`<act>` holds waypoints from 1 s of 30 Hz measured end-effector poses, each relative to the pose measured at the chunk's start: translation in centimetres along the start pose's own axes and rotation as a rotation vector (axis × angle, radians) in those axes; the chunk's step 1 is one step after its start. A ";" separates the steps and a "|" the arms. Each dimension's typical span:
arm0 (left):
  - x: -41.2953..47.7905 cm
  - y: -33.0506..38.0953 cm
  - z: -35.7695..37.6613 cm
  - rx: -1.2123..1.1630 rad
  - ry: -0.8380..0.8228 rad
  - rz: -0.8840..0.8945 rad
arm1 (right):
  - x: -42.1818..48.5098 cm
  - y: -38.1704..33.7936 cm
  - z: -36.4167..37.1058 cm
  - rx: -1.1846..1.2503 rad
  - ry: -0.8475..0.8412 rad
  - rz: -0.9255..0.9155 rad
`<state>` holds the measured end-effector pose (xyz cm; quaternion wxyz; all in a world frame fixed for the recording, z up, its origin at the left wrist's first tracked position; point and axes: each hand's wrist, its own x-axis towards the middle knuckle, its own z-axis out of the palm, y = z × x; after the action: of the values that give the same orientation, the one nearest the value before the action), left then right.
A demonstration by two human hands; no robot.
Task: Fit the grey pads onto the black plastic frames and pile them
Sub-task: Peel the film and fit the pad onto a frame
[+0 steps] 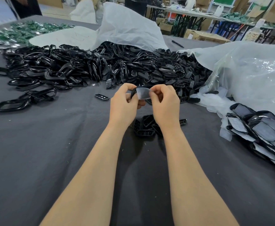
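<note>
Head view of a pad-fitting step. Both hands are raised above the grey surface (52, 160), just on the near side of the frame heap (60, 69), the reference for what follows. The left hand (125, 101), fingers curled, pinches the left end of one black frame (134, 92). The right hand (164, 103) pinches the right edge of a thin grey pad (143, 94) between thumb and forefinger, and the pad lies across the frame's opening. Whether any edge is seated cannot be told. A few loose black inserts (145, 126) lie nearer the viewer than the heap, directly beneath the hands. The finished pile (263, 132) lies well to the right of the heap and nearer the viewer, its pieces overlapping at a slant. Likely faults from here: the pad looks limp, so uneven pull from the single right-hand pinch could seat it askew or crease it. The frame looks glossy and is gripped at one end only, so pressing the pad home could twist it free and drop it among the inserts. A piece laid on the slanted pile could slide off.
</note>
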<state>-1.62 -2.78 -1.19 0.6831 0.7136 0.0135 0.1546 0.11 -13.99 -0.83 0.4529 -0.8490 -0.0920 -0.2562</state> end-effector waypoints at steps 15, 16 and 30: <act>0.1 -0.2 -0.5 0.106 -0.084 0.046 | 0.5 1.3 -0.7 0.218 -0.093 0.210; 0.2 -0.2 -0.6 0.109 -0.089 0.043 | 0.5 1.3 -0.8 0.269 -0.119 0.252; 0.4 -0.7 -0.4 0.046 -0.102 -0.037 | 0.8 1.6 -0.9 0.445 -0.171 0.389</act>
<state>-1.16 -2.24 -1.82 0.6689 0.7359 -0.0048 0.1051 1.08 -15.74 -1.16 0.6588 -0.7492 -0.0192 -0.0659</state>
